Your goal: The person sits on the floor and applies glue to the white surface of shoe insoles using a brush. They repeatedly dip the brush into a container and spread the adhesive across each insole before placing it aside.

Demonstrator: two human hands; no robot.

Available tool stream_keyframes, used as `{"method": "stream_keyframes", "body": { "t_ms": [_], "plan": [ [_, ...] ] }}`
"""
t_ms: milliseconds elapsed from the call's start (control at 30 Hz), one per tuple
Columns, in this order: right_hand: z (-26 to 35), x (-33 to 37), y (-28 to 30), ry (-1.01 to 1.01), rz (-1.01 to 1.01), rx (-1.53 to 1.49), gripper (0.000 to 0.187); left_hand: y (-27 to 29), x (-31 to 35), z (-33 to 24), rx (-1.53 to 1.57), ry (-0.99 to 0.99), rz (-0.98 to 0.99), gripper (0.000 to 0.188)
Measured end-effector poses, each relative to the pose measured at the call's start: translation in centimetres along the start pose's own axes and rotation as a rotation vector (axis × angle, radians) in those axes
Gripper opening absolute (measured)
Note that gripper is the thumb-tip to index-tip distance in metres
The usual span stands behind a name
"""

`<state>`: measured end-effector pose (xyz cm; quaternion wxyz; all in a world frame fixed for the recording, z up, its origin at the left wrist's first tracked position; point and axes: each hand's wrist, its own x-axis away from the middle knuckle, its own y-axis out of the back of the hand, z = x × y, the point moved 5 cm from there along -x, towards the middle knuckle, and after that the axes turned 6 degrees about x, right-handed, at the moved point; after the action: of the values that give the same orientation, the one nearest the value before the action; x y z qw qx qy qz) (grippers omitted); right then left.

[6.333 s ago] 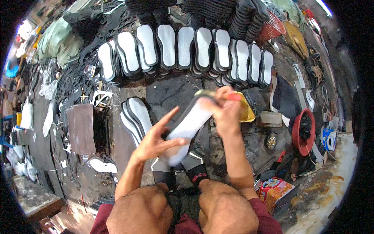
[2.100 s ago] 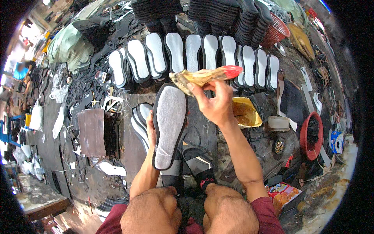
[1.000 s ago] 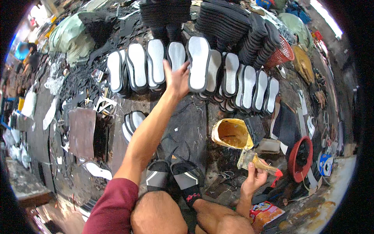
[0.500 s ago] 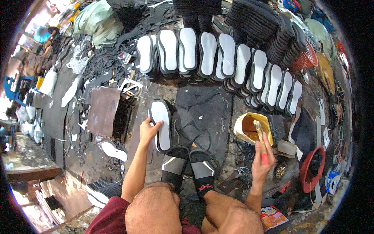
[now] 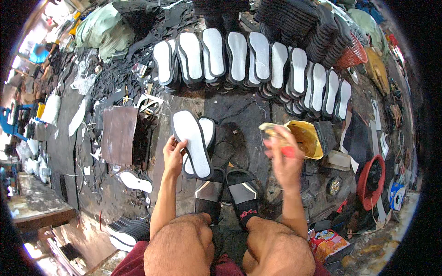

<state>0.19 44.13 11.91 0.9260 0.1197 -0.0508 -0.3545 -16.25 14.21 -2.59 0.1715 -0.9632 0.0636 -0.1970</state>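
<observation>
My left hand (image 5: 173,157) pinches the edge of a shoe sole (image 5: 193,142), white on its face with a dark rim, tilted in front of my feet. Under it another white-faced sole (image 5: 208,129) shows in part. My right hand (image 5: 285,158), smeared by motion, is closed around a brush (image 5: 268,128) whose pale tip points left, apart from the sole. Just right of that hand lies a yellow tub (image 5: 306,135), its inside stained brown. Beyond both hands, stacks of white-faced soles (image 5: 236,57) stand in a curved row.
Tall dark stacks (image 5: 287,20) rise behind the row, near a red basket (image 5: 352,53). A red bowl (image 5: 371,181) sits at the right. On the left are a brown board (image 5: 119,135) and a loose white sole shape (image 5: 136,182). Dark scraps cover the far left floor.
My right hand has brought the brush out of the yellow tub and leftward. My left hand has tilted the upper sole, baring part of the one below. The whole view has shifted slightly.
</observation>
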Motion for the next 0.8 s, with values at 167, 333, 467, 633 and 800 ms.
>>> {"method": "stream_keyframes", "body": {
  "t_ms": [167,333,467,633,800],
  "plan": [
    [-1.0,-1.6,12.0,0.034,-0.173,0.415,0.038,-3.6,-2.1,-1.6,0.137,0.096,0.028,0.041],
    [-9.4,-1.8,17.6,-0.150,-0.462,-0.199,0.037,-13.0,-0.3,-2.3,0.565,0.411,0.186,0.057],
    [-7.6,-0.9,11.7,-0.075,-0.380,-0.063,0.030,-16.5,0.6,-2.2,0.558,0.448,0.314,0.058],
    [-4.8,-2.0,11.0,0.099,-0.386,0.326,0.025,-17.8,1.0,-2.1,0.627,0.460,0.424,0.063],
    [-11.5,-4.0,14.6,-0.080,-0.305,0.285,0.024,-17.6,2.1,-2.9,0.464,0.336,0.357,0.058]
  ]
}}
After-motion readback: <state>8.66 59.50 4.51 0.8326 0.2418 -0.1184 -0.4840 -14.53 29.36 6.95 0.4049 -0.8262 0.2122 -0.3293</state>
